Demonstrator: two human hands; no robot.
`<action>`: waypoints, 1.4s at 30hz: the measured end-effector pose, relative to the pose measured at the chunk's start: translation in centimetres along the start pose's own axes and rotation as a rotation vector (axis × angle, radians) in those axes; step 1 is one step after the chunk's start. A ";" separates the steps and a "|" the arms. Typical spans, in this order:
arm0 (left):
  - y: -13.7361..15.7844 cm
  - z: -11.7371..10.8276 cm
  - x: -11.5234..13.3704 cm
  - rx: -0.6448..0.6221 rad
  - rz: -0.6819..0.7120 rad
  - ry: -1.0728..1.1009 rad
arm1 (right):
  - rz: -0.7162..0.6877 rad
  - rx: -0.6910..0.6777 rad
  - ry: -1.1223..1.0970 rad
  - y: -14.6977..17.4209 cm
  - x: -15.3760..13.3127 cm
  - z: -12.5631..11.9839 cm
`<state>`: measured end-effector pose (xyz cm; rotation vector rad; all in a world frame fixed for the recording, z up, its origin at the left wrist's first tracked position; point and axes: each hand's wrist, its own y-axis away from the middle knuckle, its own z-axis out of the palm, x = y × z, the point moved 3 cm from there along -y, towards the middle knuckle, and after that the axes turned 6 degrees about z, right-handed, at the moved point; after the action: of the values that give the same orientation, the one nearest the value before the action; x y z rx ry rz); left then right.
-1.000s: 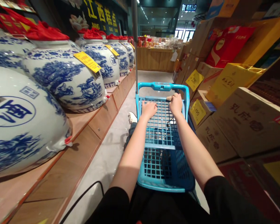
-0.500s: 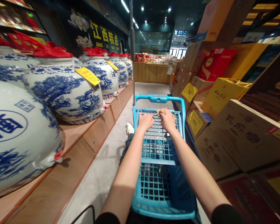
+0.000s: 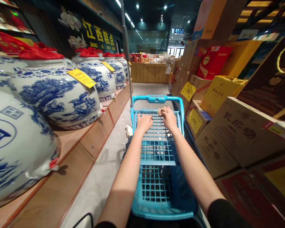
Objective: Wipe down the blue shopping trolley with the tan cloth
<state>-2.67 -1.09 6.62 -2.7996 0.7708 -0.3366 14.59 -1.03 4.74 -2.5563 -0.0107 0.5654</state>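
Note:
In front of me stands a blue plastic shopping cart [image 3: 156, 163] with a grid panel across its upper part and a raised handle bar at the far end. My left hand [image 3: 144, 123] is curled at the left of the panel's far edge, its fingertips partly hidden. On the right, my right hand [image 3: 169, 118] is closed around a small tan piece [image 3: 160, 111], perhaps cloth or sponge; most of it is covered by the fingers. That hand is held by the panel's far rail, and whether it touches the rail I cannot tell.
Big blue-and-white jars [image 3: 54, 91] with red cloth tops line a wooden ledge [image 3: 85, 136] on the left. Stacked cartons [image 3: 247, 134] and gift bags border the right. A grey pole [image 3: 125, 41] rises beside the cart. Someone's shoe [image 3: 129, 130] shows at its left; a wooden counter [image 3: 148, 73] stands ahead.
The view has shifted, so the cart and hands sit slightly further left. My right hand has lifted and turned a little, its fingers showing more plainly around the tan piece.

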 end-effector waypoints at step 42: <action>1.6 -2.7 -1.3 -0.130 -0.077 -0.138 | 0.042 0.006 0.076 -0.1 -4.6 0.4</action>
<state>-5.26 -2.10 8.55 -2.9418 0.6778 -0.1068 10.23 -1.25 6.33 -2.5758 0.0706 0.4834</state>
